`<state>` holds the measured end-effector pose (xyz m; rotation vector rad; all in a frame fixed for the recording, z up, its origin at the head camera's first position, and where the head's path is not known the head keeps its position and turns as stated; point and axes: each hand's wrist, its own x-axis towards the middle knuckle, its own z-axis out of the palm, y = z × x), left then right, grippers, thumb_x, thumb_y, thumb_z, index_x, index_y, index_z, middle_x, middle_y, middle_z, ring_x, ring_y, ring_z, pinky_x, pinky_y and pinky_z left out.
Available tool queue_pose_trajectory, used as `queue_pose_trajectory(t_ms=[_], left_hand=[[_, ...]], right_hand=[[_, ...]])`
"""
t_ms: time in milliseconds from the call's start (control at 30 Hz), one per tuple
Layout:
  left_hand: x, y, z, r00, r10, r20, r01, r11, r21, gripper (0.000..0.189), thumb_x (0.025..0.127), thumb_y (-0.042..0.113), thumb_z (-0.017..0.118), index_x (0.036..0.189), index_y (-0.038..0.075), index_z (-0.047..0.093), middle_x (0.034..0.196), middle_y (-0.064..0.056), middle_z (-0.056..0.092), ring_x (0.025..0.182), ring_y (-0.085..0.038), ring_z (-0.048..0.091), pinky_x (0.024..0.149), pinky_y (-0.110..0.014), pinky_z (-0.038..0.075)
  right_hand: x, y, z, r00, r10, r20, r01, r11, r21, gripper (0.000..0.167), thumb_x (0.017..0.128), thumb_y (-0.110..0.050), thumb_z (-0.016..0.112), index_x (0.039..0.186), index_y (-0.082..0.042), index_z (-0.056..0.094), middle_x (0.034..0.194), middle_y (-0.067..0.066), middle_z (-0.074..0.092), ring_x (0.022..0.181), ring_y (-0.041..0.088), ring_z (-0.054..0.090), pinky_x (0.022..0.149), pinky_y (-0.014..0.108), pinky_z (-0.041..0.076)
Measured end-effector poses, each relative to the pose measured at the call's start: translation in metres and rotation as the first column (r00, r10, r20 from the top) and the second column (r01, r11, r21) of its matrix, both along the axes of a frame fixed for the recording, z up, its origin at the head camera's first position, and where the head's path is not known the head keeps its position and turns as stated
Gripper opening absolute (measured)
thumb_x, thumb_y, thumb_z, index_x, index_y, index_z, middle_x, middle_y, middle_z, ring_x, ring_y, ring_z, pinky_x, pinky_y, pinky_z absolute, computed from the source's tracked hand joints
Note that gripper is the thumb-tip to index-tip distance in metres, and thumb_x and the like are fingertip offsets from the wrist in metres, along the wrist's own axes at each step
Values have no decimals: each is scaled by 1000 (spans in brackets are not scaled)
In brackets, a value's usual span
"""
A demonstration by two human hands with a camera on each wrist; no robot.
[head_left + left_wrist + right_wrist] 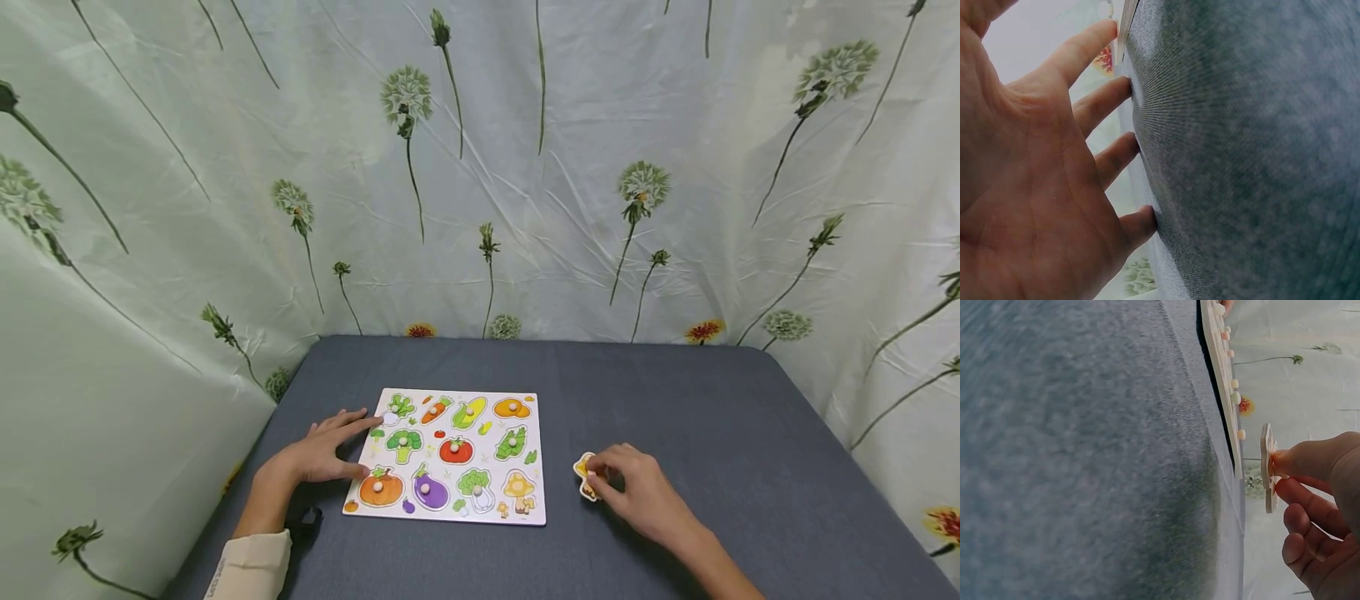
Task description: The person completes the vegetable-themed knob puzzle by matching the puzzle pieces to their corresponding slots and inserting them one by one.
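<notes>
A white vegetable puzzle board lies on the table, its shaped pieces fitted with small round knobs. My left hand is at the board's left edge with fingers spread, index finger and thumb touching it. In the left wrist view the other fingertips press on the cloth. Right of the board, my right hand pinches a yellow-capped mushroom puzzle piece between thumb and index finger. The right wrist view shows this piece edge-on, raised off the table. A knobless mushroom picture sits at the board's lower right.
Dark grey cloth covers the table. A pale curtain printed with dandelions hangs behind and beside it. A small black object is under my left wrist.
</notes>
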<state>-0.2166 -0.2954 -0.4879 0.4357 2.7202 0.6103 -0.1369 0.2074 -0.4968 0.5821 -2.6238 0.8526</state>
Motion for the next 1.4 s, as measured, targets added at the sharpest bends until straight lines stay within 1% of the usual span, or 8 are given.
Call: queue_pose_trajectory(t_ms=[67,200,267,367,633,900,1233,1400], left_hand=[[0,0,0,1000,0,2,0,1000,1,93,75,50,80,156,20,46,167,-22,30,154,-56,13,115,-79,6],[0,0,1,1000,3,6,-3,1000,4,93,75,50,80,156,20,46,167,-22,29,154,-56,12,115,-79,5],[0,0,1,1000,3,5,-3,1000,2,93,75,50,79,156,20,46,167,-22,29,153,-56,12,115,-79,6],[0,0,2,1000,1,3,-1,1000,2,93,75,51,79,156,20,46,167,-22,29,153,-56,13,115,-79,6],[-1,-1,0,1000,-1,-3,1,1000,-3,93,75,52,78,156,20,45,167,-23,29,153,-57,12,114,-80,6],[0,0,-1,1000,6,3,-6,1000,10,93,75,51,79,156,20,46,166,-23,29,153,-56,13,115,-79,6],[-1,0,0,1000,2,0,-2,1000,-9,92,75,50,79,156,20,46,166,-22,30,154,-55,14,115,-79,7],[-1,0,0,1000,6,4,-6,1000,-9,92,74,51,79,155,21,47,167,-21,30,154,-55,13,115,-79,6]], right_hand=[[0,-1,2,1000,2,-11,-2,1000,-3,22,79,-9,88,90,-23,75,86,-18,67,76,1,58,67,27,53],[-2,-4,3,998,7,-59,-8,1000,-7,22,78,-9,89,91,-21,75,87,-14,69,76,4,60,67,27,53],[-3,-7,4,998,5,-66,-5,1000,-5,22,78,-10,89,91,-21,75,87,-14,68,76,4,60,66,26,52],[-4,-11,6,999,1,-54,-1,1000,-4,21,79,-11,89,91,-22,75,87,-14,68,77,4,60,66,25,51],[-6,-21,10,999,23,-29,-23,999,-27,18,81,-12,88,92,-22,76,88,-14,69,77,5,61,65,24,50],[-9,-31,14,999,19,25,-19,999,-30,16,83,-14,86,94,-22,76,90,-13,69,79,-2,60,64,22,49],[-13,-43,12,995,96,26,-94,993,-68,14,86,-14,84,96,-21,78,93,-13,70,81,-2,62,66,24,51],[-14,-50,10,992,123,23,-121,990,-76,13,86,-14,84,96,-20,78,92,-12,71,81,0,64,66,24,52]])
